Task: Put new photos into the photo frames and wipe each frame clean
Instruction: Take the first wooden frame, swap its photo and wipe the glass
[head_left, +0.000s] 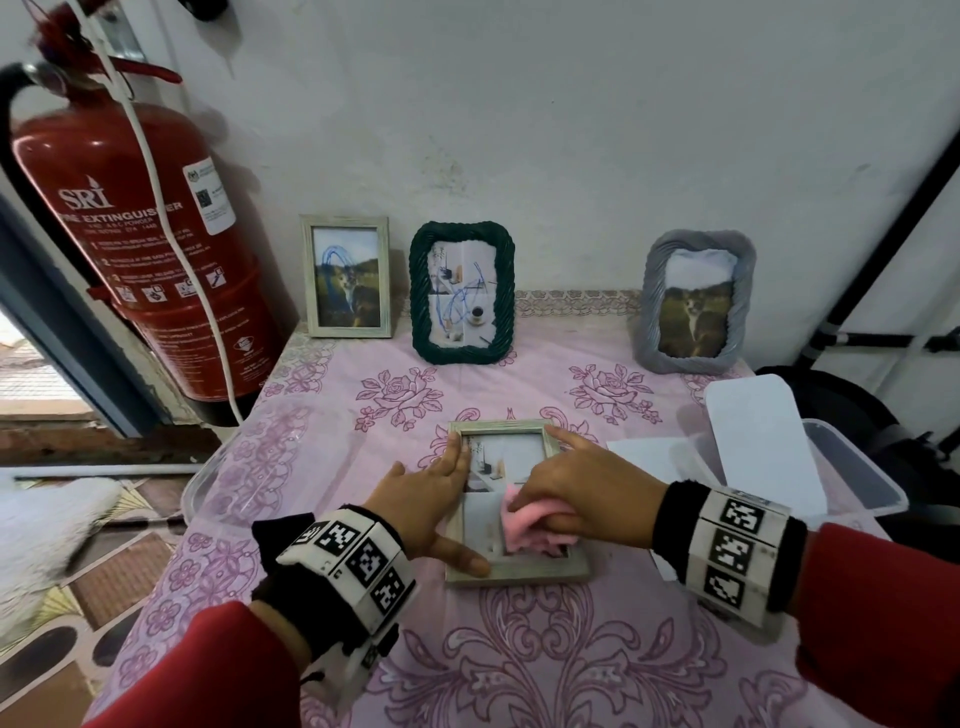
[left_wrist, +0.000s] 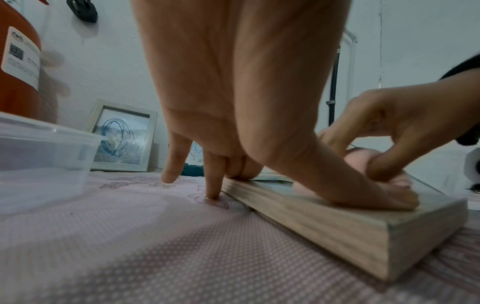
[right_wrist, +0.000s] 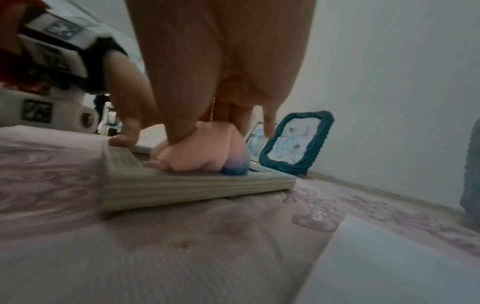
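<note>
A pale wooden photo frame lies flat, face up, on the pink flowered tablecloth. My left hand presses on its left rail with straight fingers, and the thumb lies along the near rail. The left wrist view shows that thumb flat on the frame. My right hand grips a bunched pink cloth against the glass, index finger stretched to the far right corner. In the right wrist view the cloth sits on the frame, with a blue stain on its underside.
Three frames stand against the wall: a pale wooden one, a dark green one and a grey one. A red fire extinguisher hangs at the left. A clear plastic tub sits left; a clear box and white sheets sit right.
</note>
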